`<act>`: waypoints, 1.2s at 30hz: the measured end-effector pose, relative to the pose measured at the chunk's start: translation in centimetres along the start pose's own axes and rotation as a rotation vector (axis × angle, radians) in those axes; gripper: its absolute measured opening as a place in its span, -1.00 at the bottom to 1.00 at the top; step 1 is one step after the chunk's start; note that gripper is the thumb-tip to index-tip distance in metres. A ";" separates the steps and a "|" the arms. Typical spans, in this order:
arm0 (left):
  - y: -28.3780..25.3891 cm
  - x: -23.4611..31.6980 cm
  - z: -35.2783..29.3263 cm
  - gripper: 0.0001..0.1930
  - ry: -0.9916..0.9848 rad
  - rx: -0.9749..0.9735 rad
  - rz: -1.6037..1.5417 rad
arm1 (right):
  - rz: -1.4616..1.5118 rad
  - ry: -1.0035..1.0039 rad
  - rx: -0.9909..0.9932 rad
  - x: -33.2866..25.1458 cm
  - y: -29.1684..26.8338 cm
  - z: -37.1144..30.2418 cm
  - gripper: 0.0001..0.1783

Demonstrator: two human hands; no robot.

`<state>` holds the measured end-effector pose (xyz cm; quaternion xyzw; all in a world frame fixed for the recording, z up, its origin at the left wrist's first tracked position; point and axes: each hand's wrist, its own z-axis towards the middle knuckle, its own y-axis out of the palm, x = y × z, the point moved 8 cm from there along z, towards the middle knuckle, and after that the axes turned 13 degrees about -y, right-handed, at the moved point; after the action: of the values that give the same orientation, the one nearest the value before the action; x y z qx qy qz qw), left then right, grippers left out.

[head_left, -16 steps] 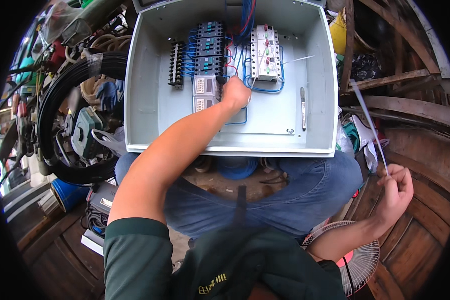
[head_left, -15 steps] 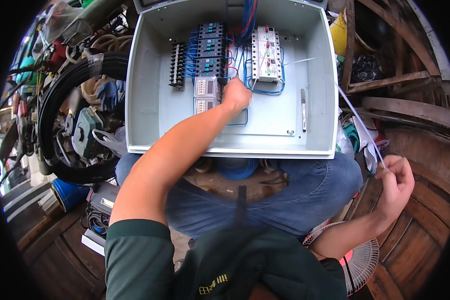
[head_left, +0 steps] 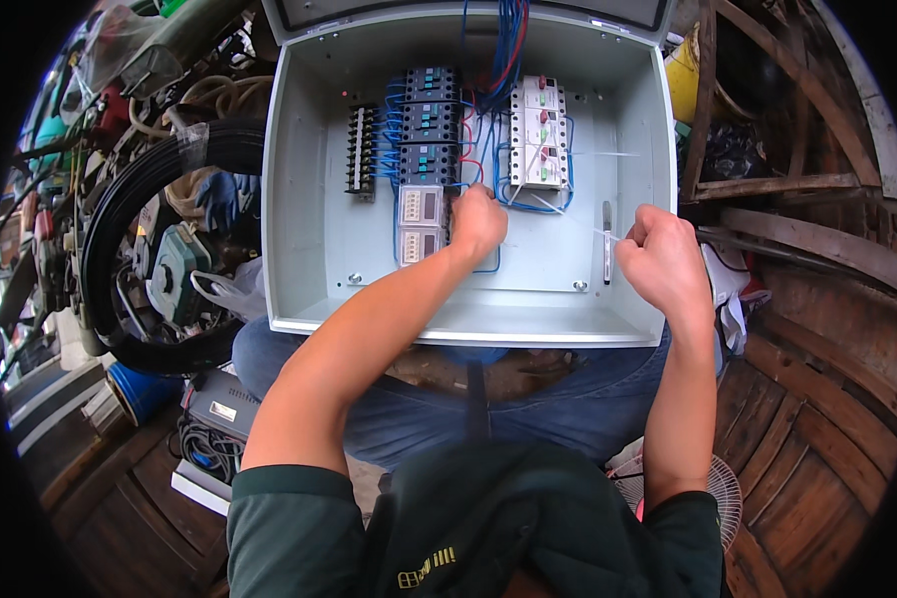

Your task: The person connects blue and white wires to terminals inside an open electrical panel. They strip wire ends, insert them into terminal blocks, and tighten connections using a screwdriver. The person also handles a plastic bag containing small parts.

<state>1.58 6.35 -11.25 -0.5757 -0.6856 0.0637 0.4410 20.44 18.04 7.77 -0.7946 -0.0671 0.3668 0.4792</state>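
My left hand point(head_left: 479, 221) is closed over blue and red wires point(head_left: 481, 179), beside two clear-fronted relays point(head_left: 421, 206) in the grey metal enclosure point(head_left: 314, 279). Its fingertips are mostly hidden. My right hand point(head_left: 660, 257) is a fist above the enclosure's right wall, closed on a thin white cable tie point(head_left: 554, 208). Part of that strip reaches toward the lower end of the white breaker-like modules point(head_left: 538, 132). Another thin white strip point(head_left: 608, 154) sticks out to their right. Left of the wires stands a column of black contactors point(head_left: 430, 123).
A black terminal strip point(head_left: 361, 149) is at the enclosure's left, a marker pen point(head_left: 607, 244) at its right. The enclosure rests at my legs point(head_left: 538, 409). A black cable coil point(head_left: 105, 239) lies left, wooden frames point(head_left: 787, 184) stand right, and a fan point(head_left: 725, 498) is by my right elbow.
My right hand has come in from the far right to the enclosure's right wall. My left hand stays at the wires. The enclosure sits slightly lower in view.
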 end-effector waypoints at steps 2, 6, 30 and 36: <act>0.0 0.1 -0.1 -0.78 0.022 -0.010 -0.004 | -0.019 -0.005 -0.033 -0.6 0.1 0.7 -0.82; -0.3 0.6 -0.6 -0.70 0.024 -0.009 -0.017 | -0.051 -0.027 -0.077 -1.1 1.3 2.2 -0.81; 0.0 0.5 0.7 -0.65 0.052 -0.084 0.094 | 0.223 -0.019 -0.100 2.3 7.3 6.1 -0.84; -0.3 3.3 -0.9 -0.69 0.138 -0.018 0.620 | -0.072 0.031 -0.242 3.0 8.9 6.9 -0.70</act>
<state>2.11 8.64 -8.76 -0.7640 -0.4465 0.1496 0.4411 15.99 19.57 -2.90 -0.8492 -0.1320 0.3261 0.3939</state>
